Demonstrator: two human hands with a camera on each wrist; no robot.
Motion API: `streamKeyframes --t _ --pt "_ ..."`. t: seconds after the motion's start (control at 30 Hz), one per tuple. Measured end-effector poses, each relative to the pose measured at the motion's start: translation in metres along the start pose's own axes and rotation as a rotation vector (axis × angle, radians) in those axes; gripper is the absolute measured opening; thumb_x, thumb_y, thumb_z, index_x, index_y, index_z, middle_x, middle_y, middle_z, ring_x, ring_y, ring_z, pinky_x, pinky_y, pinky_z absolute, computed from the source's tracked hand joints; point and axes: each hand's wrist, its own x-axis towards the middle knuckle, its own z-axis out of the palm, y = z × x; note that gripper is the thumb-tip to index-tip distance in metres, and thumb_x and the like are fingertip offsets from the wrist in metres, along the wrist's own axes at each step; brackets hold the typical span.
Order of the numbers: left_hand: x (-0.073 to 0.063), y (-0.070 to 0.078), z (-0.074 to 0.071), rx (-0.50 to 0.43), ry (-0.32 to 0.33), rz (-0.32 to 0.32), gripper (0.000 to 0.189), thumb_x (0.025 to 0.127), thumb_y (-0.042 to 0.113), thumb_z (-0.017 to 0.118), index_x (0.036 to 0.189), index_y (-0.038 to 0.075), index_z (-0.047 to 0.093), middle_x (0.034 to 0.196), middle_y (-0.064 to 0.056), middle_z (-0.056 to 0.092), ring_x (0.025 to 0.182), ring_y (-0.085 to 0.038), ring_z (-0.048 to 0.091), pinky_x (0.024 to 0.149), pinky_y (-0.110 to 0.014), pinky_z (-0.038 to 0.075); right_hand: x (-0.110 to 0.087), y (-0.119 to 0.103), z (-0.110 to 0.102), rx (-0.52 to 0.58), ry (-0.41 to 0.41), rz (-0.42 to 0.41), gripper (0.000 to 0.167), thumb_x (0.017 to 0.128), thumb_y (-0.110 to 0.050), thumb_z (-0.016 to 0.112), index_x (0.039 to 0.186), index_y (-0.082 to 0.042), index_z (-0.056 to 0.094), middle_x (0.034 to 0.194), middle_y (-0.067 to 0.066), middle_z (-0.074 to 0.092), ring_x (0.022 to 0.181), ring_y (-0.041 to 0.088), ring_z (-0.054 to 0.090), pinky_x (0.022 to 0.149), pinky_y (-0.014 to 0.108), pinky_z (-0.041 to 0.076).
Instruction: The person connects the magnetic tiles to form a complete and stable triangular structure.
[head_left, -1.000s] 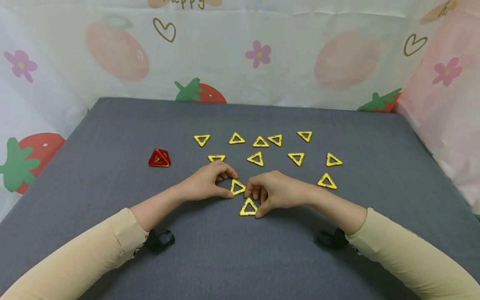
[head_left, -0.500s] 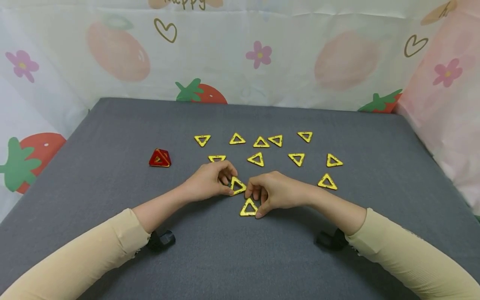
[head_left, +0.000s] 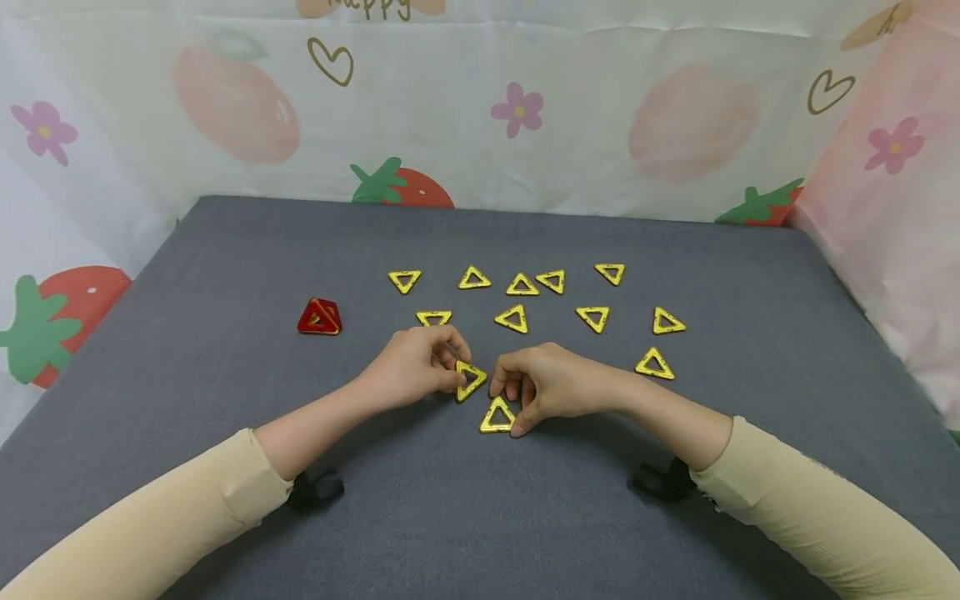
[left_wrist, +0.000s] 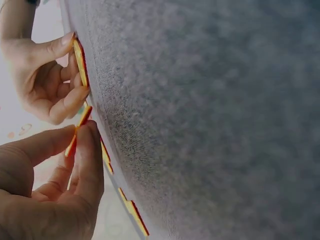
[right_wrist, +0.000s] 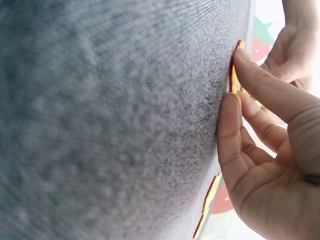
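My left hand (head_left: 412,367) pinches a yellow triangular magnetic tile (head_left: 480,378) between thumb and fingertips. In the left wrist view this tile (left_wrist: 71,145) is tilted and held off the cloth, with a red-orange edge showing. To its lower right, a second yellow triangular tile (head_left: 495,427) lies flat on the table. My right hand (head_left: 561,383) grips that flat tile by its edges, thumb near its right corner and a finger by its top. The right wrist view shows the flat tile (right_wrist: 233,82) between those fingertips. A small gap separates the two tiles.
Several more yellow triangular tiles lie beyond the hands, among them one tile (head_left: 521,291) at the back and another tile (head_left: 654,372) at the right. A red pyramid (head_left: 311,322) stands at the left on the grey cloth (head_left: 480,525). A printed curtain (head_left: 570,50) encloses the table.
My left hand has closed its pinch on the tile, turned it and drawn it slightly left and nearer. The right hand and its tile have stayed in place.
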Motion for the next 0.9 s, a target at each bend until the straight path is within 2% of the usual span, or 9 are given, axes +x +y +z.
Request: streamKeyframes --t 0.2,0.37,0.5,0.9 --pt "-0.009 0.002 0.002 -0.038 -0.037 -0.004 0.015 0.085 0.010 0.076 0.097 0.009 0.068 0.080 -0.006 0.070 0.063 -0.011 0.064 0.059 -0.027 0.053 0.000 0.000 0.000 -0.001 -0.001 0.009 0.039 0.074 -0.023 0.087 0.106 -0.020 0.065 0.092 -0.001 0.063 0.071 0.007 0.064 0.066 0.023 0.054" --pt "-0.014 0.003 0.005 -0.048 -0.040 0.004 0.014 0.084 0.010 0.077 0.094 0.009 0.068 0.081 -0.006 0.070 0.063 -0.010 0.063 0.059 -0.027 0.053 -0.001 0.000 0.000 -0.003 0.003 -0.004 0.040 0.074 -0.024 0.087 0.106 -0.019 0.065 0.092 -0.001 0.063 0.071 0.006 0.063 0.065 0.023 0.054" --pt "-0.014 0.005 0.008 -0.055 -0.050 0.012 0.014 0.084 0.010 0.078 0.094 0.009 0.067 0.081 -0.006 0.071 0.064 -0.009 0.063 0.059 -0.027 0.053 -0.001 0.000 0.000 -0.002 0.005 -0.021 0.040 0.074 -0.024 0.087 0.107 -0.018 0.065 0.092 0.001 0.063 0.070 0.005 0.062 0.065 0.023 0.054" --pt "-0.014 0.006 0.016 -0.098 -0.093 0.040 0.016 0.083 0.009 0.078 0.093 0.008 0.066 0.082 -0.006 0.070 0.067 -0.007 0.067 0.060 -0.026 0.054 -0.001 0.000 0.000 0.021 0.004 0.008 0.041 0.073 -0.023 0.088 0.106 -0.018 0.064 0.091 0.000 0.063 0.069 0.007 0.063 0.065 0.023 0.054"
